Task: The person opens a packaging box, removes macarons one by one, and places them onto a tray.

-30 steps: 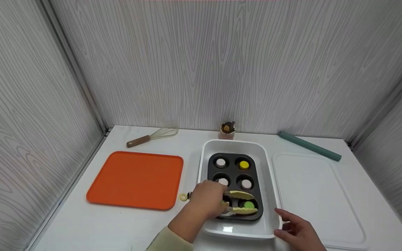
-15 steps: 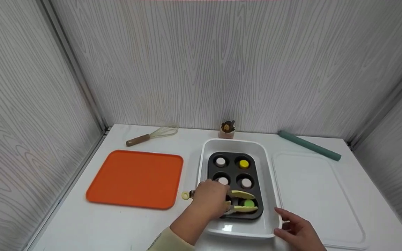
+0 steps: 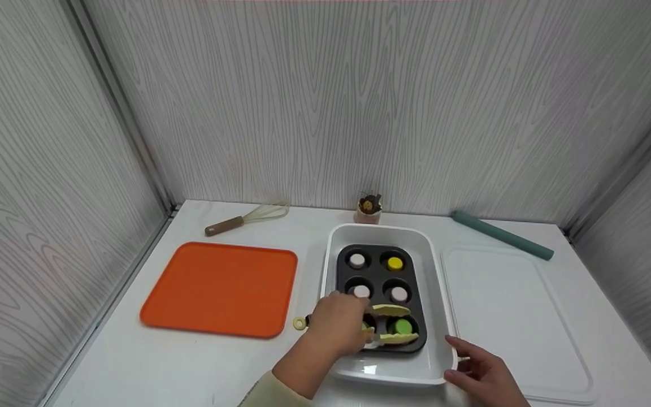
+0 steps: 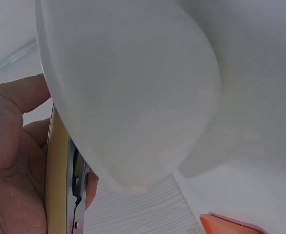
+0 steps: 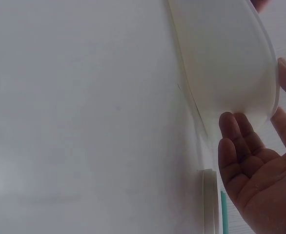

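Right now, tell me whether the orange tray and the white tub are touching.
Apart: the head view shows a bare strip of white tabletop running between the orange tray and the white tub.

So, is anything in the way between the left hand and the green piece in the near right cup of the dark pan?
Nothing visible blocks it: only the tongs gripped by the left hand reach between, their tips on either side of the green piece. Whether they touch it is unclear.
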The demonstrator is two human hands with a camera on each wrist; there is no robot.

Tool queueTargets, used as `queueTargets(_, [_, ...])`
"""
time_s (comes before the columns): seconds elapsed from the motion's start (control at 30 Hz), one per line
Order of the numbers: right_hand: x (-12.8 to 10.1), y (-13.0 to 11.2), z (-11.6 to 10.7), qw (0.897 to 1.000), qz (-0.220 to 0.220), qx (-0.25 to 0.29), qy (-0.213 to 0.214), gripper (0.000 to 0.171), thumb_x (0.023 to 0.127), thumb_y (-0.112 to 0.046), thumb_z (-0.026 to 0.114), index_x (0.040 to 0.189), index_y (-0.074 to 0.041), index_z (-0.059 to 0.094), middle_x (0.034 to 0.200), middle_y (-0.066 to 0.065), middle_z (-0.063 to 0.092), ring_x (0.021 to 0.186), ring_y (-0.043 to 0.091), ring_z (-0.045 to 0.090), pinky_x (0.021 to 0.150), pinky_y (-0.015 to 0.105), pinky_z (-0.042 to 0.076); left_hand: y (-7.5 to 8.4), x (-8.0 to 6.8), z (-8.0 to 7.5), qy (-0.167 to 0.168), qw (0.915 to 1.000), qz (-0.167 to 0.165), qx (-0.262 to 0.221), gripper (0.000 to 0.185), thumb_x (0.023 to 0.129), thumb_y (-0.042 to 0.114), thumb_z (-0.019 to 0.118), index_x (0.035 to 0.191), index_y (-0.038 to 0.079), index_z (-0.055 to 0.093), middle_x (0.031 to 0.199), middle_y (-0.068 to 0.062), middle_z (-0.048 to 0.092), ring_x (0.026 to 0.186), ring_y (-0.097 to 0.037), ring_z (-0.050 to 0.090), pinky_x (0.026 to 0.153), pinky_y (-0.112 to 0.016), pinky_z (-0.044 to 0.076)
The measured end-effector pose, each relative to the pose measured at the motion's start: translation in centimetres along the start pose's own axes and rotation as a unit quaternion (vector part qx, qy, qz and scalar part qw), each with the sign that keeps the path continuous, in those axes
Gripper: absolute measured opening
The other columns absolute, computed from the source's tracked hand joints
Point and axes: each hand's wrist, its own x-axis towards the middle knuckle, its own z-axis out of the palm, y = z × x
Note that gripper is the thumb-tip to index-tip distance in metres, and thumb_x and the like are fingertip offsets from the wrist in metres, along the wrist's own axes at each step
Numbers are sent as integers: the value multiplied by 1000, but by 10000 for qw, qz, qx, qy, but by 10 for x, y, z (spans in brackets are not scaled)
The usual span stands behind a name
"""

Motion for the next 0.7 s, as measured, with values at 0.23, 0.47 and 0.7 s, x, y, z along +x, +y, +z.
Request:
queueTargets(0.23, [0,0,-2,10000,-60,-8,-33,71,93,-19,83,151,5,52,132,26,62,90,22,70,77,29,59,7,5,-4,-143,9981,95,586,35,87,43,85,108,17,77,95,-3,75,89,-27,66,80,-43,55])
queueTargets(0.47, [-1,0,0,10000,-2,-10,15,71,92,-18,84,152,4,52,127,22,62,90,23,69,78,29,58,19,6,-3,-199,9935,35,1124,34,91,45,82,106,16,76,97,-4,74,92,-27,65,81,-43,55])
queueTargets(0.7, [-1,0,-1,9999,18,-155,30,71,92,-16,84,152,3,53,123,20,62,91,23,68,78,28,58,25,7,-4,-247,9933,-107,1127,34,91,44,82,106,15,76,98,-4,73,93,-27,63,83,-43,53])
